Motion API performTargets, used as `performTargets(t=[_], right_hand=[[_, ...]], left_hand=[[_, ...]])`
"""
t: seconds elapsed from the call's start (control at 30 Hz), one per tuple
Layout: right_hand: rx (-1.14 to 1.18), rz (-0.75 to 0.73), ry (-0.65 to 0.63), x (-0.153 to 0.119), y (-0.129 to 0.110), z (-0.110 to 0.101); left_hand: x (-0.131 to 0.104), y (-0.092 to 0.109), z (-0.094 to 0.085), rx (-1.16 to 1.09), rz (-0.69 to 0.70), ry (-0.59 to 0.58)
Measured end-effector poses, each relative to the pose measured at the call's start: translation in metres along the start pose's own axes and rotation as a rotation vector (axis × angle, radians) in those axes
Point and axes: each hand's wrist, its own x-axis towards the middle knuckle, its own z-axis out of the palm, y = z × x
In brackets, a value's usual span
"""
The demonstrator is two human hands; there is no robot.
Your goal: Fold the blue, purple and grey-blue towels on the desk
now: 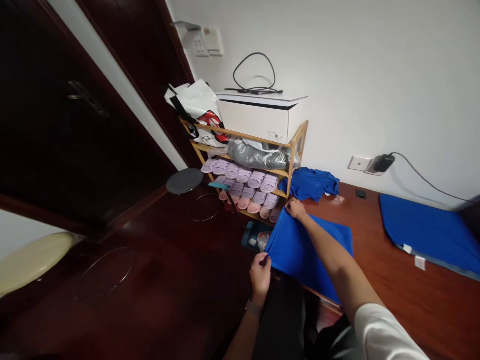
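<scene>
A piece of blue cloth (309, 252), smooth and apparently folded, lies partly on the reddish-brown wooden table and hangs over its left edge. My left hand (260, 276) pinches the cloth's near left corner, out past the table edge. At the far left corner, my right hand (296, 209) grips the same cloth, its fingers closed on the edge. The left side of the cloth runs fairly straight between both hands. Just beyond my right hand sits a crumpled heap of blue cloth (313, 183).
Flat blue fabric with white tags (431, 230) lies on the table's right (369, 250). A wooden rack (255, 135) holds lilac and pink slippers (243, 175), a white box (255, 117) and a bag (198, 102). Stools (185, 181) and a teal bin (250, 236) stand on the floor.
</scene>
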Motion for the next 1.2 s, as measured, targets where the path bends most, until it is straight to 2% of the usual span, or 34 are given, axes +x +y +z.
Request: performTargets(t=[0.17,0.3,0.43,0.53,0.6,0.7,0.8,0.9,0.97,1.07,1.2], right_hand=[[-0.037,-0.096,-0.096,0.007,0.023,0.0],[0.009,-0.143,-0.122,0.013,0.026,-0.004],[0.131,-0.168,-0.094,0.013,0.013,-0.007],[0.241,-0.187,-0.021,0.0,0.003,-0.025],[0.299,-0.202,0.039,-0.017,-0.001,-0.052],[0.407,-0.25,0.138,-0.061,-0.003,-0.114],[0.48,-0.291,0.237,-0.125,-0.008,-0.182],[0.475,-0.299,0.331,-0.197,-0.018,-0.235],[0.456,-0.303,0.385,-0.241,-0.025,-0.259],[0.434,-0.287,0.494,-0.296,-0.032,-0.284],[0.424,-0.236,0.659,-0.353,-0.033,-0.304]], left_hand=[[-0.005,-0.021,0.013,-0.062,0.103,0.126],[-0.001,-0.025,0.012,-0.138,0.011,0.096],[0.002,-0.013,0.0,-0.174,-0.07,0.069],[0.001,0.007,-0.016,-0.215,-0.04,0.066],[0.002,0.026,-0.031,-0.231,0.008,0.081],[0.01,0.061,-0.059,-0.262,0.113,0.094],[0.016,0.107,-0.089,-0.34,0.245,0.038],[0.015,0.16,-0.117,-0.415,0.403,-0.032],[0.012,0.194,-0.132,-0.43,0.504,-0.087],[0.008,0.241,-0.145,-0.402,0.606,-0.219],[0.005,0.289,-0.142,-0.431,0.624,-0.43]])
